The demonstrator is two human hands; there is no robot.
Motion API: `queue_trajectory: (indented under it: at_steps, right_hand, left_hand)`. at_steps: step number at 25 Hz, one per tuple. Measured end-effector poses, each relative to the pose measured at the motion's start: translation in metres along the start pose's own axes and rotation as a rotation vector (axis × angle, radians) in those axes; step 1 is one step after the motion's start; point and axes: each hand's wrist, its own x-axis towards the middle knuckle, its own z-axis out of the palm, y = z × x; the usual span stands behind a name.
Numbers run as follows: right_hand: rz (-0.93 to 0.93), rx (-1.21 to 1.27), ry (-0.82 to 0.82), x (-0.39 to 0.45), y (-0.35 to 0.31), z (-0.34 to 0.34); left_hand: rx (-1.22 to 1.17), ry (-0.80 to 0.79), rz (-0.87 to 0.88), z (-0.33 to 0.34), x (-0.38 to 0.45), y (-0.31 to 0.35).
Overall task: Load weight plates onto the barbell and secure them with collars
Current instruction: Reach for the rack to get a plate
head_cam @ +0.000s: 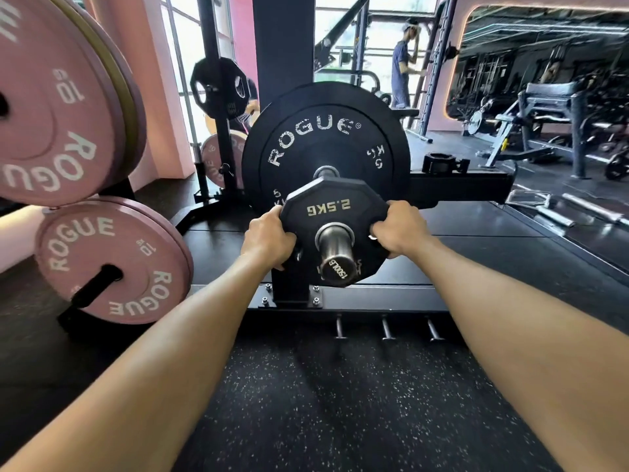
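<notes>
A small black 2.5 kg plate [332, 207] sits on the steel barbell sleeve [335, 253], whose end cap points toward me. My left hand [269, 238] grips the plate's left edge and my right hand [396, 231] grips its right edge, fingers curled round the rim. Behind it on the same sleeve hangs a large black Rogue 5 kg bumper plate [323, 137], with a gap of bare sleeve between the two plates. A black collar [444, 163] rests on the rack's horizontal beam to the right.
Pink Rogue 10 kg plates [109, 260] hang on a storage tree at left, with more above them [58, 107]. The black rack upright [282, 42] stands behind the barbell. A person [403, 69] stands in the background. Steel pegs [386, 330] stick out of the rack base.
</notes>
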Motion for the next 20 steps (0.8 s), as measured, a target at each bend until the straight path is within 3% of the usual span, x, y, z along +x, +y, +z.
queue_trajectory:
  at_steps: [11, 15, 20]
  right_hand:
    - [-0.016, -0.006, -0.029, -0.095, -0.015, -0.048]
    - [-0.094, -0.048, 0.066, -0.076, -0.057, -0.106]
    - [-0.124, -0.016, 0.070, -0.041, -0.135, -0.207]
  left_hand:
    - [0.064, 0.001, 0.121, -0.053, -0.084, 0.021]
    - [0.105, 0.060, 0.196, -0.110, -0.065, 0.073]
    - [0.137, 0.102, 0.219, -0.204, -0.032, 0.171]
